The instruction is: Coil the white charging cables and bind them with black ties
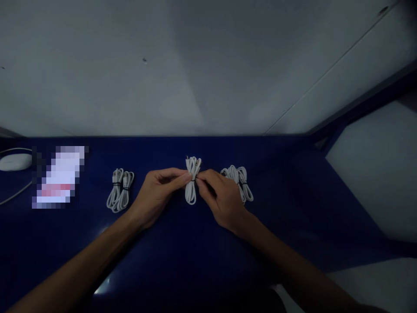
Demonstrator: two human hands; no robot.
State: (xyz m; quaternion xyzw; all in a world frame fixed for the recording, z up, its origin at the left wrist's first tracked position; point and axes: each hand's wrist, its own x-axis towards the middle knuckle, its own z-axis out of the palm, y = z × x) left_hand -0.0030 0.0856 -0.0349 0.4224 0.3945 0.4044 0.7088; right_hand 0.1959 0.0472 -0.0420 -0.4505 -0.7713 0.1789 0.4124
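Note:
Between my hands, upright over the blue table, is a coiled white cable (190, 194) with a dark tie around its middle. My left hand (159, 189) pinches the bundle from the left, thumb and fingers closed at the tie. From the other side my right hand (221, 193) is closed, its thumb and fingertips pressed together at the tie; whether they grip the tie or the cable is hidden. Two tied white cables (120, 191) lie to the left of my left hand. More white cable bundles (244, 184) lie behind my right hand, which partly covers them.
The blue tabletop (182, 261) runs up to a grey-white wall (130, 87). At the far left lies a white mouse-shaped object (15, 162) with a thin white cord. Beside it a bright rectangular thing (61, 174) is blurred out. A pale panel (374, 161) stands at the right.

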